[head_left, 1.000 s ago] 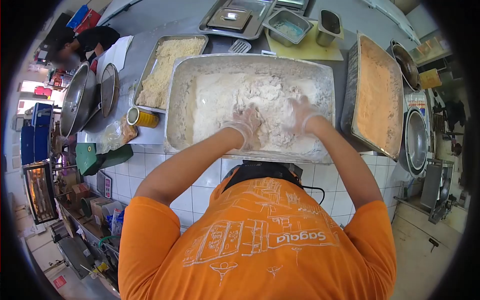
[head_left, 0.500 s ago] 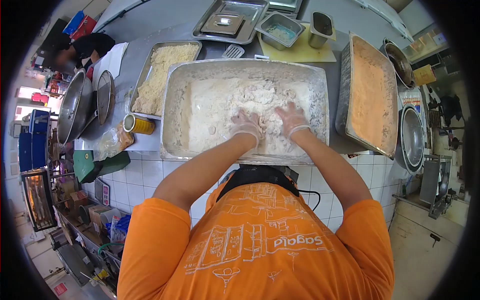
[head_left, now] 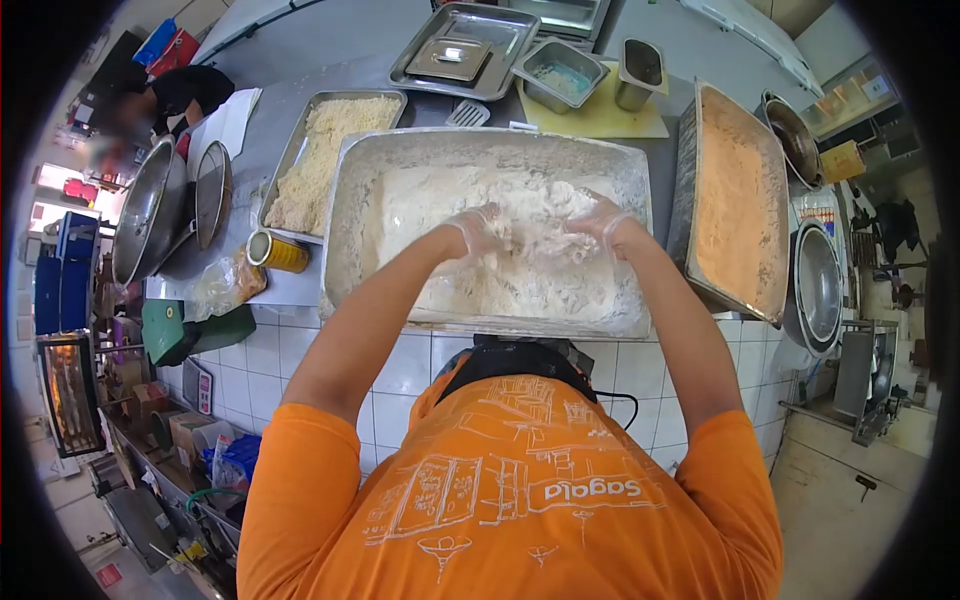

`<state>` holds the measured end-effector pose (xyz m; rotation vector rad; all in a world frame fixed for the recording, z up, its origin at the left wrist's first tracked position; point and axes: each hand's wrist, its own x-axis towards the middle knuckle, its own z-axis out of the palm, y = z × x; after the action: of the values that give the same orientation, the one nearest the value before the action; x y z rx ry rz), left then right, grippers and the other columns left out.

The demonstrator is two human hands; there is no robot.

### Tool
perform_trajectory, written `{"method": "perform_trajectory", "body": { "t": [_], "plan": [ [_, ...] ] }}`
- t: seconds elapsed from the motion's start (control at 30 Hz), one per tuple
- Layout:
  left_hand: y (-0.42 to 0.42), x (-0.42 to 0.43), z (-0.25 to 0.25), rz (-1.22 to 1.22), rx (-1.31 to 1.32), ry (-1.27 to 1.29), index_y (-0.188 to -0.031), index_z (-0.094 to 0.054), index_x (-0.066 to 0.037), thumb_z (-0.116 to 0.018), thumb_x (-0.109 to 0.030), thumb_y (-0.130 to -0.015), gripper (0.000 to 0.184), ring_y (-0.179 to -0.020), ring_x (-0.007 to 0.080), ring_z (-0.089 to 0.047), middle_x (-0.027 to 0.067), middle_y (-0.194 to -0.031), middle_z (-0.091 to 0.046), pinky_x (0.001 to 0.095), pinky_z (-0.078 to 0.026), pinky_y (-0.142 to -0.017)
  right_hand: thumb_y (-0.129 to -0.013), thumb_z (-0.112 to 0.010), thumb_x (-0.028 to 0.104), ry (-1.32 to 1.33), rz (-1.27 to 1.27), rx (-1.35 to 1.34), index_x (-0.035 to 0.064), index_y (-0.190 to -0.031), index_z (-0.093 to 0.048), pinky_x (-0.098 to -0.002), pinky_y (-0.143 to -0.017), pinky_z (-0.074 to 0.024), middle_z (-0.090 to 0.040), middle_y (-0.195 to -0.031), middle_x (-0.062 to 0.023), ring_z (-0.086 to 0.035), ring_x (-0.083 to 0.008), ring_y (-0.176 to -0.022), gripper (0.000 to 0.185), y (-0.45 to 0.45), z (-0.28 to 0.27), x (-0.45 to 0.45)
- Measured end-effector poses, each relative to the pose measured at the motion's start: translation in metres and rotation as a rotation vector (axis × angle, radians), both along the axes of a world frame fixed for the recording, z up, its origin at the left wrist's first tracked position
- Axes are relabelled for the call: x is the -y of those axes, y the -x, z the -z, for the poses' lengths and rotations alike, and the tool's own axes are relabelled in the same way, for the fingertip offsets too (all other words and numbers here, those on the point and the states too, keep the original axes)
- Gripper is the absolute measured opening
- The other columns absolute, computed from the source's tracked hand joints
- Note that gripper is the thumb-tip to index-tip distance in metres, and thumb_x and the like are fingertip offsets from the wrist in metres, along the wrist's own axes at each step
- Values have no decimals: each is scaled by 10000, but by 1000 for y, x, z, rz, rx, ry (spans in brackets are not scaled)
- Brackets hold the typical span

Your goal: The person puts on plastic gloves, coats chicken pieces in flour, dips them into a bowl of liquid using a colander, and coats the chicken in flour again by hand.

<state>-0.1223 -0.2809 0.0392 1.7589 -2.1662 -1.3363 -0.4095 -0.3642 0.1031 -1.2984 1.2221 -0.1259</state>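
Note:
A large metal tray [head_left: 345,240] of white flour [head_left: 425,195] lies in front of me. My left hand [head_left: 482,230], in a clear glove, is in the flour near the tray's middle, its fingers curved inward and partly blurred. To its right my right hand [head_left: 597,222], also gloved, is cupped against floury clumps [head_left: 550,200]. Flour partly hides the fingertips of both hands. The hands face each other with lumpy flour between them.
A tray of pale crumbs [head_left: 325,150] and a yellow can [head_left: 277,251] stand left. An orange-powder tray [head_left: 740,200] is at right. Metal containers [head_left: 562,75] sit on a yellow board [head_left: 600,122] behind. Another person [head_left: 190,95] is at far left.
From pressing flat with spread fingers in the flour, both hands have turned inward and curled, the left hand moving slightly left and up. The flour between them has been shifted.

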Motion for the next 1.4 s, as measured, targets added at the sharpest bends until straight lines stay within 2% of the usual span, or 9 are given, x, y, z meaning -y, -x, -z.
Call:
{"method": "perform_trajectory", "body": {
  "t": [0.13,0.23,0.5,0.6,0.8,0.9,1.0,1.2,1.4],
  "plan": [
    [21,-5,-80,440,317,147,-1424,-398,-274,-718,-240,-785,716,-1229,289,-462,157,-1441,-372,351,-395,-1026,-763,-765,187,80,14,-19,-22,-1282,-501,-389,-716,-560,-610,-1133,-159,-619,-224,-926,618,12,-9,-18],
    [63,-25,-119,236,237,86,-1463,-320,-339,-671,-224,-818,743,-1280,334,-411,120,-1469,-344,391,-397,-1037,-773,-758,145,107,87,22,18,-1335,-449,-387,-718,-574,-612,-1148,-141,-616,-212,-972,654,18,-10,-32],
    [100,-40,-98,537,615,164,-1469,-294,-361,-697,-226,-803,790,-1363,450,-277,127,-1522,-220,605,-386,-993,-783,-748,83,385,9,229,98,-1426,-343,-429,-745,-571,-608,-1192,-119,-593,-194,-1070,760,89,60,-18],
    [112,-24,-58,363,550,105,-1430,-381,-338,-693,-203,-800,716,-1343,494,-283,118,-1552,-179,573,-412,-979,-788,-744,79,229,121,188,94,-1425,-343,-454,-751,-564,-605,-1203,-123,-592,-193,-1077,753,68,2,-40],
    [112,-7,-84,566,504,186,-1194,-571,-105,-630,-164,-822,381,-1058,328,-618,202,-1145,-630,398,-530,-814,-796,-740,104,-174,465,326,75,-1321,-495,-455,-763,-574,-603,-1203,-129,-594,-198,-1067,581,29,-73,-72],
    [77,9,-91,248,218,-25,-1192,-562,-37,-714,-187,-751,490,-917,317,-663,187,-932,-688,378,-529,-789,-801,-737,113,-167,458,367,57,-1289,-526,-444,-767,-585,-596,-1212,-131,-597,-204,-1054,535,25,-89,-73],
    [56,5,-112,129,331,185,-1219,-542,-102,-765,-181,-703,568,-789,304,-666,158,-871,-693,370,-528,-697,-807,-735,133,-223,415,352,46,-1263,-548,-434,-753,-594,-601,-1200,-123,-607,-208,-1035,501,17,-92,-59],
    [32,6,-94,-402,42,14,-1297,-495,-83,-783,-233,-715,666,-905,305,-654,191,-1009,-679,359,-521,-764,-820,-730,167,-297,212,269,31,-1219,-587,-415,-738,-608,-599,-1201,-108,-617,-216,-1018,445,3,-91,-19],
    [37,-15,-140,-516,284,81,-1387,-430,-83,-752,-305,-763,736,-1005,322,-641,197,-1124,-650,397,-501,-853,-832,-716,170,-323,-66,295,53,-1247,-582,-404,-778,-605,-541,-1308,-100,-577,-235,-1111,451,-14,-77,14]
  ]
}}
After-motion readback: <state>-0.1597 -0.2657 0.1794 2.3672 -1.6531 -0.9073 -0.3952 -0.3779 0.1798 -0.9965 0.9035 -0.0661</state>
